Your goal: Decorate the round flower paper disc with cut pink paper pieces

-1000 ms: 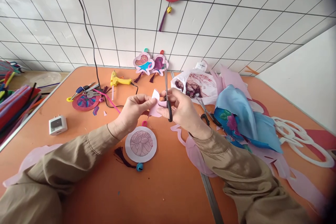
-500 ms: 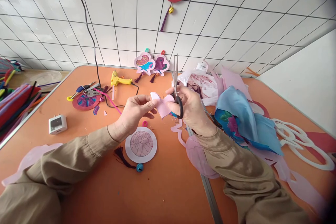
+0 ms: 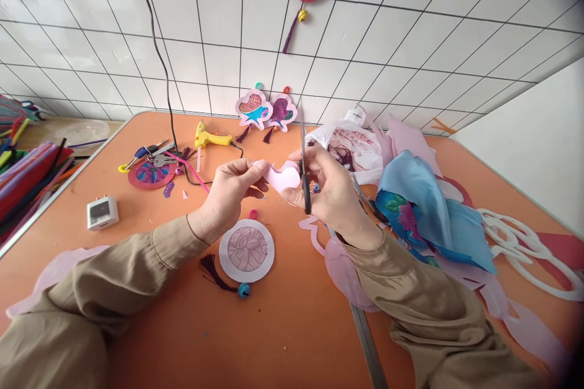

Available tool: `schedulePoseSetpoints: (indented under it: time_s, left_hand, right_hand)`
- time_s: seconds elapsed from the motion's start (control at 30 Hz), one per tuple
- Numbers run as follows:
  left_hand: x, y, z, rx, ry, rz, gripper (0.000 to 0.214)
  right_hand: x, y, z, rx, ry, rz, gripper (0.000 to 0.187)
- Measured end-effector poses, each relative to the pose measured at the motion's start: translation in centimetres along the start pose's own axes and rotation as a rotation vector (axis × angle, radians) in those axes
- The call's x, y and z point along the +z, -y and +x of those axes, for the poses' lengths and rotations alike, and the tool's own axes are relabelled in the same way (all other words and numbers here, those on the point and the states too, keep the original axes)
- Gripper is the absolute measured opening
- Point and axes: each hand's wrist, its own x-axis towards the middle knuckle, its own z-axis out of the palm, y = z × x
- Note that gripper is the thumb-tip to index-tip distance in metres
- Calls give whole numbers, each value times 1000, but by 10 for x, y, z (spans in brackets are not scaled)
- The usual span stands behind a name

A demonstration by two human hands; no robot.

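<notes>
My left hand [image 3: 230,191] pinches a small pink paper cutout [image 3: 281,177] above the orange table [image 3: 283,328]. My right hand [image 3: 333,191] grips black-handled scissors [image 3: 305,161], blades pointing up and away, right beside the pink piece. Below my hands lies a round white disc with a flower drawing [image 3: 246,250], with a dark tassel and a blue bell [image 3: 243,290] attached. A pink paper offcut [image 3: 314,234] lies under my right wrist.
A yellow glue gun [image 3: 207,138], keys [image 3: 152,158], a red round ornament [image 3: 149,175] and a white box [image 3: 102,213] sit at the left. Blue fabric [image 3: 429,206], a plastic bag [image 3: 351,146] and white rings [image 3: 524,243] crowd the right. Coloured sheets [image 3: 27,179] pile at far left.
The scissors have turned from angled to nearly upright and moved slightly left. My left hand has rotated the pink cutout, which now shows a rounded lobe toward the blades.
</notes>
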Motion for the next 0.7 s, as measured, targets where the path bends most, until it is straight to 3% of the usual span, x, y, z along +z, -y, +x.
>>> schedulePoseSetpoints:
  time_s: [0.27,0.57,0.7]
  left_hand:
    - [3,1,-5,2,38,-21,37]
    - [1,3,-1,-50,171,28,38]
    - [2,4,-1,-35,168,24,33]
  right_hand:
    - [3,-3,1,142,-8,162,39]
    - [-1,2,3,208,23,279,43]
    - [-3,1,4,184,22,273,43]
